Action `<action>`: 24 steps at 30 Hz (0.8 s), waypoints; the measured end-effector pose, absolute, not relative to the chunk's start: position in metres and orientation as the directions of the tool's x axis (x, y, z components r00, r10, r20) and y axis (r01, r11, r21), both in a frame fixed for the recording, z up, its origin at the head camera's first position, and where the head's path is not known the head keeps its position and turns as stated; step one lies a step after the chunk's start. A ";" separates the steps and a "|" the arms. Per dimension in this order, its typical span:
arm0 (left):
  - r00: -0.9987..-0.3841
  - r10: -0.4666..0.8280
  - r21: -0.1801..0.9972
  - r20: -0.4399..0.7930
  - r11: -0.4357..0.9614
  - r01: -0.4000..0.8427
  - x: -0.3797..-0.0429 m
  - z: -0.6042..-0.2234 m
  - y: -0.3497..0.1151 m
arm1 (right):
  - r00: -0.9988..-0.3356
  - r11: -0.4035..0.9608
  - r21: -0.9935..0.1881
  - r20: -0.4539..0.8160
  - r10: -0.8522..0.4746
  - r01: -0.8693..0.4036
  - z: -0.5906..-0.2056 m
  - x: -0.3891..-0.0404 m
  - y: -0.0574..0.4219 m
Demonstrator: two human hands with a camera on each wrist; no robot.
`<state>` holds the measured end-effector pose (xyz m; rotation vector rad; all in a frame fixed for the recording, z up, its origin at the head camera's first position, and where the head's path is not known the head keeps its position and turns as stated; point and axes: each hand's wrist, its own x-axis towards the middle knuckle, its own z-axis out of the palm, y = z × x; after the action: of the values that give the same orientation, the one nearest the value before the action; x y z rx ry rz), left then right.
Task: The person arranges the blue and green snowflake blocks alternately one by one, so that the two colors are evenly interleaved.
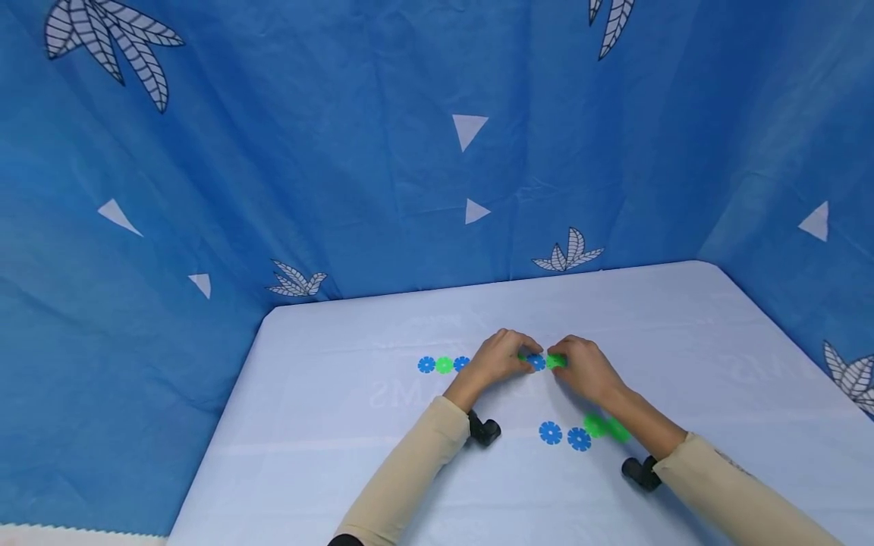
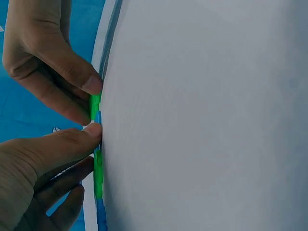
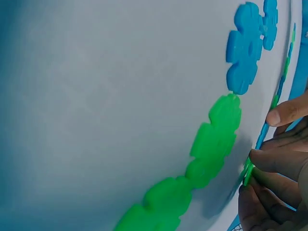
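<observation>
My left hand (image 1: 497,358) pinches a blue notched disc, shaped like a flower (image 1: 536,362), at the right end of a row of alternating blue and green discs. In my right hand (image 1: 586,370) a green flower disc (image 1: 557,361) is held between thumb and fingers, right at the blue disc's edge. The left wrist view shows the green disc (image 2: 95,106) and the blue disc (image 2: 98,118) edge-on, nearly in line. A green disc (image 2: 98,175) of the row follows beside the left fingers. Part of the row is hidden behind my left hand in the head view.
Nearer me on the white table (image 1: 328,455) lie two blue discs, one left (image 1: 550,433) and one right (image 1: 579,439), with green discs (image 1: 595,425) partly under my right forearm. Black wrist devices (image 1: 486,432) sit at both cuffs. Patterned blue cloth (image 1: 382,152) encloses the back and sides.
</observation>
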<state>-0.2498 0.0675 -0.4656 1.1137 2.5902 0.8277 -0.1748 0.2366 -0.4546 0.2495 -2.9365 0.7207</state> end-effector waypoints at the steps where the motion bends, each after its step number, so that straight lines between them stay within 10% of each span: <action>1: -0.695 0.719 0.570 0.032 0.558 0.603 -0.250 -0.466 0.068 | -0.983 0.874 -0.453 0.137 -0.126 -0.175 -0.455 -0.175 0.237; 24: -0.709 0.705 0.560 0.021 0.579 0.592 -0.247 -0.467 0.069 | -0.993 0.858 -0.501 0.083 -0.082 -0.113 -0.457 -0.178 0.238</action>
<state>-0.2474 0.0692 -0.4666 1.0844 2.6058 0.8115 -0.1778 0.2378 -0.4571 0.1557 -2.9713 0.8067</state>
